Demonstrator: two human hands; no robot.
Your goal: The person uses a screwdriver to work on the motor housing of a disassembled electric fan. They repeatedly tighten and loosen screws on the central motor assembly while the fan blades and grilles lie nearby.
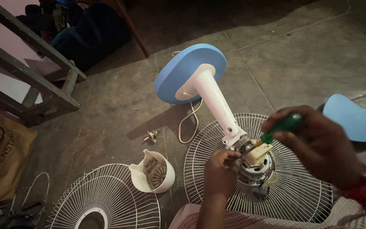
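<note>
1. On the grey tiled floor [284, 55], spread out in parts: a dismantled pedestal fan.
2. At lower right, lying flat: rear wire guard [293, 191], white, with the exposed motor [255, 167] seated at its hub.
3. At lower left, flat on the floor: front wire guard [106, 199], well apart from the motor.
4. Tilted on its side beyond the motor: blue round base [183, 70] with white stand column [217, 101] running down to the motor's neck.
5. At far right edge, partly cut off: blue fan blade [352, 118].
6. Between the two guards, resting open side up: white motor cover [153, 171].
7. Right hand [318, 144], grip wrapped tight around a green-handled screwdriver [282, 125], shaft angled down-left toward the cream part on top of the motor.
8. Left hand [221, 169], fingers pinched close at the motor's top edge, touching it; whether anything small sits in that grip, cannot tell.
9. Looped beside the column: cream power cord [189, 123].
10. Left of the cord, alone on the floor: small metal fitting [151, 135].
</note>
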